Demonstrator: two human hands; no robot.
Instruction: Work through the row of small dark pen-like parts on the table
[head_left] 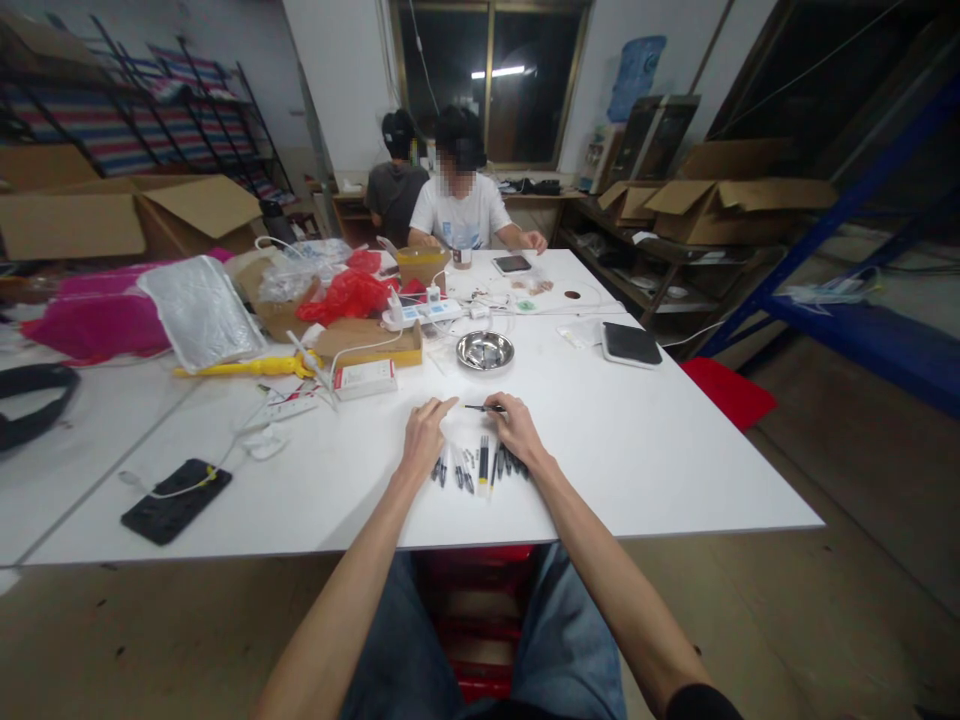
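Note:
Between the thumb and fingers of my right hand (511,425) is a thin black pen refill (484,407), pointing left toward my other hand. My left hand (427,435) is closed just left of its tip, index finger reaching right; whatever it pinches is hidden. On the white table below lie clear pen barrels with dark grips (464,480), partly behind my left wrist. Black refills with yellow ends (484,462) lie side by side in the middle. Several dark pen parts (511,460) rest beside my right wrist, partly covered by it.
A shiny metal dish (485,350) stands beyond my hands. At left are a white-and-red box (365,378), a power strip (424,313), red plastic bags (349,295) and a black phone (176,500) with a cable. A black-topped device (631,344) sits right. A person sits across the table.

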